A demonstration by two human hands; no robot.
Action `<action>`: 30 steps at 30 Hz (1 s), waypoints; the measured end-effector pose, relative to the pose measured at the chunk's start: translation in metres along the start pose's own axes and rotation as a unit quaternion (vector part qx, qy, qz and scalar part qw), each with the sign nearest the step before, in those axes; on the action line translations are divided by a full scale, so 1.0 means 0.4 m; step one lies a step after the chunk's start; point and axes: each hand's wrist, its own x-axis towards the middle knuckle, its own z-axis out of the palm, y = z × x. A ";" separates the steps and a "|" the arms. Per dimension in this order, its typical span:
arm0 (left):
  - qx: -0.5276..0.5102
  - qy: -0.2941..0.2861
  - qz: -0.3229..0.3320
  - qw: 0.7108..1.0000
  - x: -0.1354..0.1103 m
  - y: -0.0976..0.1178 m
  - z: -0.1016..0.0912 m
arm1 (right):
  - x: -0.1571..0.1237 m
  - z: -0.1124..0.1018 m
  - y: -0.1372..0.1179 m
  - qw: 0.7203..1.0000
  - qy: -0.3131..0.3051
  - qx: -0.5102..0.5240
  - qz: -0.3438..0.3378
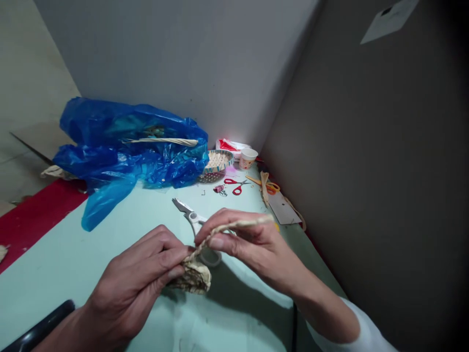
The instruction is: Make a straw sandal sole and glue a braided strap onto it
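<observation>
My left hand (141,274) is closed around a small woven straw piece (193,278) held just above the pale green table (91,244). A twisted straw strand (238,226) runs up and right from that piece. My right hand (245,242) pinches the strand between thumb and fingers, close to the woven piece. White-handled shears (190,215) lie on the table just behind both hands, partly hidden by my right fingers.
A crumpled blue plastic bag (128,151) with a straw bundle (164,142) sits at the back left. Against the far corner are a small woven basket (218,161), a paper cup (248,158), red scissors (234,185), orange scissors (269,187). A grey wall (366,171) rises on the right.
</observation>
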 end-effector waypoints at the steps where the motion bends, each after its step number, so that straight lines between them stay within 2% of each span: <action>1: 0.008 0.003 0.022 1.000 0.000 0.001 0.002 | -0.010 -0.001 0.002 1.000 0.008 -0.025 -0.014; 3: 0.027 0.005 0.054 0.998 0.001 0.001 0.006 | -0.028 -0.002 0.007 0.996 0.016 -0.070 -0.044; 6: 0.044 -0.001 0.054 0.998 0.000 -0.003 0.007 | -0.043 -0.005 0.010 0.990 0.003 -0.110 -0.084; 12: 0.003 -0.037 0.029 0.999 -0.005 -0.012 0.005 | -0.029 -0.017 -0.001 0.991 -0.038 -0.117 -0.053; 15: -0.008 -0.013 0.041 0.999 -0.009 -0.019 0.004 | -0.021 -0.019 0.005 0.993 -0.038 -0.105 -0.037; 18: 0.004 -0.014 0.040 0.999 -0.009 -0.020 -0.001 | -0.023 -0.013 0.015 0.993 -0.025 -0.107 -0.031; 21: 0.025 0.004 0.005 1.000 -0.003 -0.014 -0.004 | -0.036 -0.013 0.011 0.993 -0.016 -0.113 -0.008; 24: 0.047 0.066 -0.047 0.996 0.006 -0.009 -0.005 | -0.057 -0.042 -0.001 0.988 -0.003 -0.152 0.016; 26: 0.050 0.100 -0.078 0.991 0.009 -0.011 -0.008 | -0.073 -0.077 -0.002 0.965 0.030 -0.253 0.054; 27: 0.049 0.110 -0.091 0.989 0.009 -0.015 -0.010 | -0.081 -0.097 0.002 0.938 0.047 -0.333 0.091; 30: 0.065 0.133 -0.117 0.982 0.002 -0.032 -0.017 | -0.106 -0.146 0.026 0.799 0.053 -0.548 0.241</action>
